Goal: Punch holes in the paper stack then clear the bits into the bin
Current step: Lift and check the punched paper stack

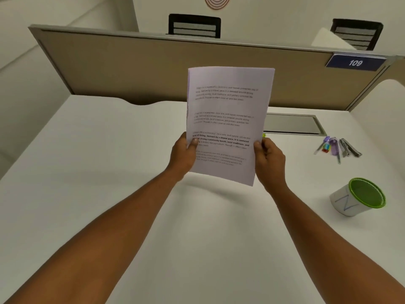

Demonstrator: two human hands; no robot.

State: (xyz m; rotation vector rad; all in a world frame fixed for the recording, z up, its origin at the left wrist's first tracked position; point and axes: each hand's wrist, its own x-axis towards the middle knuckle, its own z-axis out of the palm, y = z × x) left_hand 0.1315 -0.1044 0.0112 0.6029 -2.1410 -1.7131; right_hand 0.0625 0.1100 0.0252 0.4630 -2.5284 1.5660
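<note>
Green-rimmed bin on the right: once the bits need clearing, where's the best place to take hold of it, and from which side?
Likely the white wall of the bin, below the green rim, with the right hand coming from its near side. It stands upright with its mouth open, so a side wrap keeps the opening clear. Both hands are on the paper stack now, left hand included, so one must let go first.

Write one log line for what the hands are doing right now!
left hand: grips paper stack left edge | right hand: grips right edge | stack: upright above desk | bin: right, untouched
</note>
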